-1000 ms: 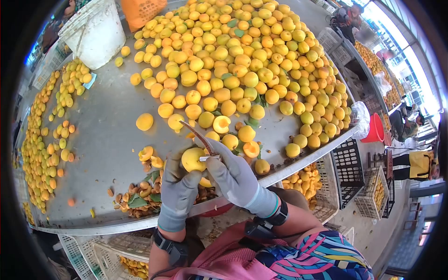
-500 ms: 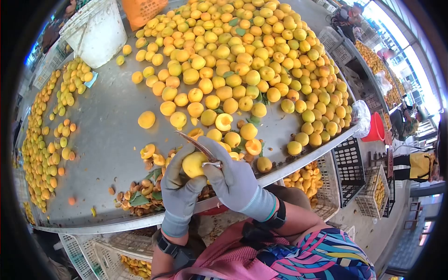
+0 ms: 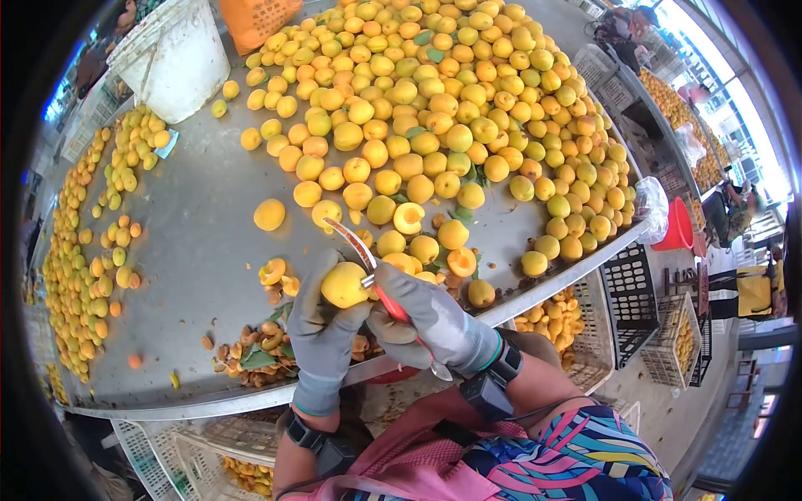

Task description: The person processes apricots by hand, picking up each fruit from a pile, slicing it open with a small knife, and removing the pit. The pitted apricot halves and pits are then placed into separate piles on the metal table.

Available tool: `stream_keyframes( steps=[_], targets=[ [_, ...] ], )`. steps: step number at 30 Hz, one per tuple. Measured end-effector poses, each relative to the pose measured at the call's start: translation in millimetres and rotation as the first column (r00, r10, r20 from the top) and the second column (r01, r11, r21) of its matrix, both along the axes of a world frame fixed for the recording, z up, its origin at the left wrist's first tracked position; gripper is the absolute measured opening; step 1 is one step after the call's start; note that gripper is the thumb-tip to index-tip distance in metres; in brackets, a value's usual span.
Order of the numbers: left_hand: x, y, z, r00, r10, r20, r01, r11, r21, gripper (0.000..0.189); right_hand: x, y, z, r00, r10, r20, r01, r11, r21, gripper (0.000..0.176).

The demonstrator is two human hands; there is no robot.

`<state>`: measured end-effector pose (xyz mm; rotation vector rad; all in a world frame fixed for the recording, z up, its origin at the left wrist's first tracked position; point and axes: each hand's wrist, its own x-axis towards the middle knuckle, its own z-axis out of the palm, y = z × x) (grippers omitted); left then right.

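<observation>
My gloved left hand (image 3: pixel 321 346) is wrapped around a yellow apricot (image 3: pixel 343 285), holding it above the metal table (image 3: pixel 205 225). In my gloved right hand (image 3: pixel 430 316) is a red-handled knife with a curved blade (image 3: pixel 357 245). The blade points up and away, and its base lies against or just beside the apricot's right side; exact contact I cannot make out. The handle's metal end sticks out below the right palm. Just beyond the hands lie a halved apricot (image 3: pixel 408 218) and whole ones. Pits and scraps (image 3: pixel 261 349) lie by the left hand.
A large heap of apricots (image 3: pixel 451 108) covers the far side, and another pile (image 3: pixel 75 267) lies at left. A white bucket (image 3: pixel 171 63) and an orange bag (image 3: pixel 257 23) stand at the back. Below the table edge is a crate of apricot pieces (image 3: pixel 551 326). People work at right.
The right hand has turned and lowered slightly, so the knife's red handle and its metal end now show. The blade points more steeply upward. The left hand still holds the apricot.
</observation>
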<state>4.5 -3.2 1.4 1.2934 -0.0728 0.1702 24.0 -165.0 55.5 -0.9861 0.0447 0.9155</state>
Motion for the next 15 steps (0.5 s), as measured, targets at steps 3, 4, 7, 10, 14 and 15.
stream_keyframes(
  steps=[3,4,7,10,14,15],
  targets=[
    [3,3,-9,1.000,0.014,-0.019,-0.015,0.999,-0.053,0.061,-1,-1,4,0.995,0.028,-0.096,-0.011,0.984,0.179,0.056],
    [3,3,-7,1.000,0.014,-0.017,-0.015,0.999,-0.051,0.061,-1,-1,6,1.000,0.003,-0.023,-0.001,0.995,0.103,0.056],
    [6,1,3,0.998,-0.049,-0.039,0.041,0.981,-0.188,0.059,-6,4,5,0.981,-0.066,0.181,0.078,0.995,-0.064,0.056],
    [7,0,8,0.987,-0.037,-0.155,-0.002,0.969,-0.247,0.057,-7,7,-2,0.866,-0.031,0.498,0.171,0.956,-0.238,0.057],
    [5,2,-1,0.989,-0.102,-0.106,0.045,0.895,-0.444,0.057,-8,9,-7,0.636,0.156,0.756,0.276,0.868,-0.412,0.058],
    [5,2,-1,0.987,-0.125,-0.102,0.068,0.898,-0.435,0.057,-9,9,-3,0.652,0.221,0.725,0.260,0.834,-0.487,0.059]
  ],
)
